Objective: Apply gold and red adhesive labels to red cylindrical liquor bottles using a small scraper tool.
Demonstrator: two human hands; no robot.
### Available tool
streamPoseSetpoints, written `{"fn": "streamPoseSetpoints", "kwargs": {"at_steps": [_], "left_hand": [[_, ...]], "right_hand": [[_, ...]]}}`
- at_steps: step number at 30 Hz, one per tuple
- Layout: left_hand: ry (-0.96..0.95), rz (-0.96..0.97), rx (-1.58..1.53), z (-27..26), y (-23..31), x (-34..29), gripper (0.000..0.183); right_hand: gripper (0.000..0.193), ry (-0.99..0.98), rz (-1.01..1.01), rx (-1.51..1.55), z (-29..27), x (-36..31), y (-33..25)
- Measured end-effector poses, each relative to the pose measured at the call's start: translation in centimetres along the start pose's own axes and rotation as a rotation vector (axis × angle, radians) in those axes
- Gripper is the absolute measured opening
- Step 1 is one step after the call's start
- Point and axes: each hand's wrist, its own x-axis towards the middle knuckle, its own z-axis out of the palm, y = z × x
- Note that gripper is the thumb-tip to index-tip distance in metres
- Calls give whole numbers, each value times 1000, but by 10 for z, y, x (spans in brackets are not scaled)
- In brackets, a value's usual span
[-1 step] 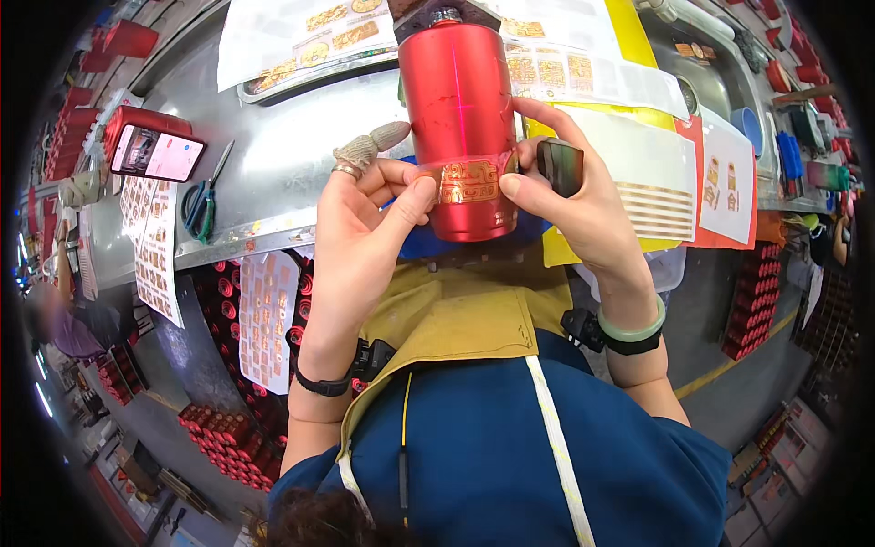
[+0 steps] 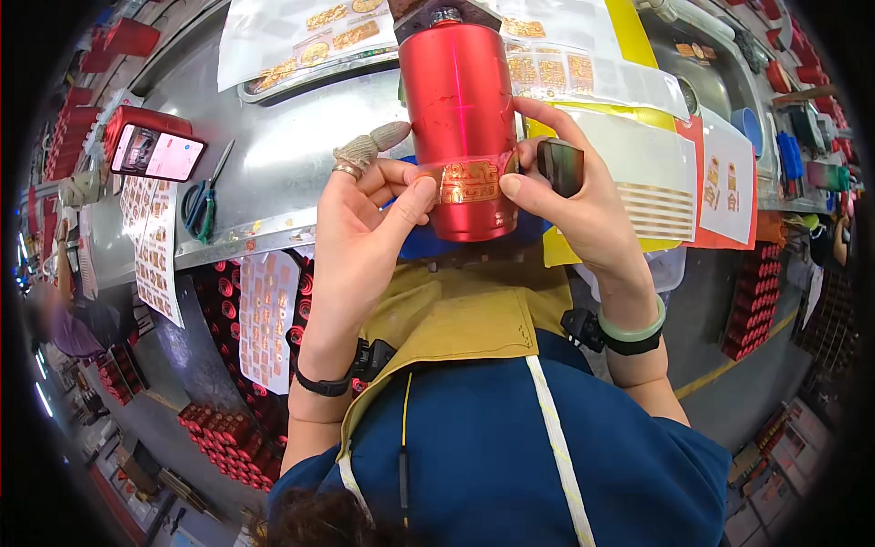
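A red metallic bottle (image 2: 460,100) lies with its neck pointing away from me and its base toward me. Across its lower body is a gold raised-pattern sticker (image 2: 469,182), which seems to sit on clear film. My left hand (image 2: 369,205) pinches the left end of this sticker between thumb and fingertip. A grey cloth wrap covers one of its fingers. At the sticker's right end, my right hand (image 2: 570,187) closes its thumb and a finger, with the index finger stretched along the bottle's side. A dark, glossy, flat piece (image 2: 561,167) is tucked among the right fingers.
A dark holder (image 2: 447,13) meets the bottle's neck. Scissors (image 2: 200,205) and a phone (image 2: 157,153) are on the left of the metal table (image 2: 273,164). Gold-sticker sheets (image 2: 301,41) lie behind; a striped sheet (image 2: 652,205) and a red-backed sheet (image 2: 725,173) lie right.
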Motion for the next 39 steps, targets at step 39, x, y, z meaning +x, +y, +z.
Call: {"fn": "streamPoseSetpoints", "kwargs": {"at_steps": [39], "left_hand": [[4, -38, -28, -3, -5, 3, 57]], "right_hand": [[69, 63, -11, -74, 9, 4, 2]]}}
